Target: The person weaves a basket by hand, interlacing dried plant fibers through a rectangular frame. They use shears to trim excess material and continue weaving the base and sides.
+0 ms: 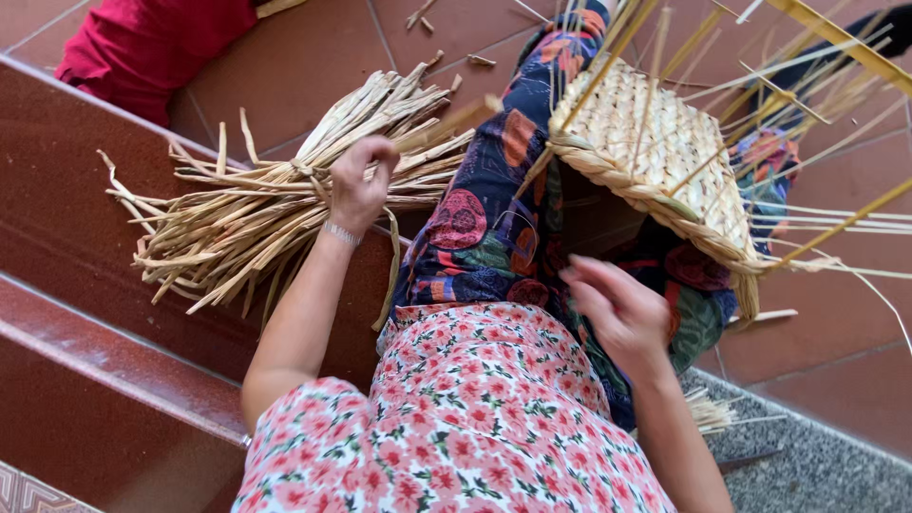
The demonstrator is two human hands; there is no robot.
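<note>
A bundle of dried reed strips (237, 214) lies across the red-brown step to my left. My left hand (359, 185) is closed around strips at the bundle's upper side, and one strip (456, 119) sticks out from the fist toward the upper right. A half-woven reed basket (655, 157), with a braided rim and long loose strips fanning out, rests on my lap over patterned trousers. My right hand (617, 309), blurred, hovers just below the basket's rim with fingers apart and nothing in it.
A red cloth (142, 43) lies at the top left on terracotta tiles. Red-brown steps (85, 361) run along the left. A grey speckled ledge (817, 465) sits at the bottom right, with short reed ends (708, 410) beside my right forearm.
</note>
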